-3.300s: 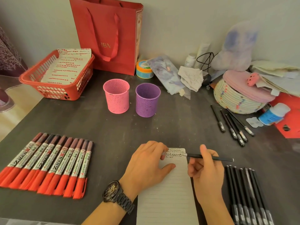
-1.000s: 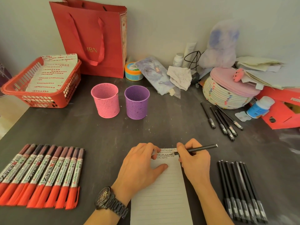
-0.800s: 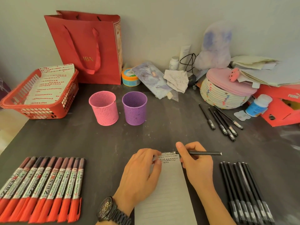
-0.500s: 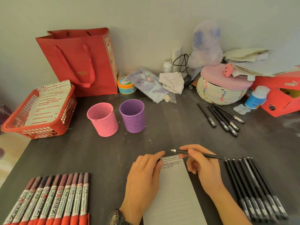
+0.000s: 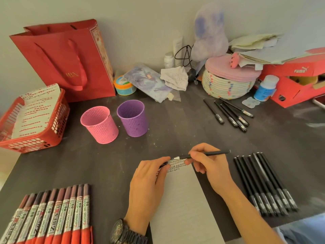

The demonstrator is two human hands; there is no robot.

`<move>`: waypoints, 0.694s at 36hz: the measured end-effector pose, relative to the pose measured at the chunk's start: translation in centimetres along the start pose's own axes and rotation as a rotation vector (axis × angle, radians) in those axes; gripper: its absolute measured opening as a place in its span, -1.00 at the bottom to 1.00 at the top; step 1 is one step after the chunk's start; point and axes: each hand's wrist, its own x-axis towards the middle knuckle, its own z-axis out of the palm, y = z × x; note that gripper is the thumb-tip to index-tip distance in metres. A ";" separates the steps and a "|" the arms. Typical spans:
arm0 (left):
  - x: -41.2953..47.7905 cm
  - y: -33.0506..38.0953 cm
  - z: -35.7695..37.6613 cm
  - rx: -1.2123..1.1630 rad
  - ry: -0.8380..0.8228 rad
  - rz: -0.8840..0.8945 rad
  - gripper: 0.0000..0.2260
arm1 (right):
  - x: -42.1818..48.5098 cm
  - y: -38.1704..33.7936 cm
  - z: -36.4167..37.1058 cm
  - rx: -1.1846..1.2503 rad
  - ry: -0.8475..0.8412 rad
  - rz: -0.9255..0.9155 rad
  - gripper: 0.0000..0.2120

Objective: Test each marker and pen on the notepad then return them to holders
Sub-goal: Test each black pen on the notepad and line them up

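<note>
Gripping a black pen in the right hand over the notepad top edge.
Pinching a small dark cap in the left hand, at 9 o'clock from the pen tip.

You're holding uncapped black pen in right hand, near-level, silver tip pointing left over far edge of notepad.
Left hand pinching dark pen cap at notepad's far-left corner.
Notepad lying flat, near centre, black scribbles crowding far edge.
Pink holder and purple holder standing upright side by side, far left of centre.
Red-capped markers lying in tight row, near left.
Black pens lying in row, near right; a few more pens lying fanned, far right.
</note>
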 end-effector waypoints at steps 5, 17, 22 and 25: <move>-0.1 0.0 -0.1 -0.016 -0.003 0.005 -0.80 | 0.0 0.1 0.0 -0.019 -0.023 -0.005 -0.89; 0.0 0.1 -0.4 0.007 -0.011 0.036 -0.77 | -0.1 0.2 -0.1 -0.137 -0.081 -0.042 -0.92; 0.1 0.0 -0.3 -0.028 -0.004 0.026 -0.77 | -0.2 -0.2 0.0 -0.150 -0.085 -0.040 -0.89; 0.1 -0.1 -0.2 -0.049 0.022 0.028 -0.78 | -0.2 -0.2 -0.1 -0.166 -0.100 -0.039 -0.93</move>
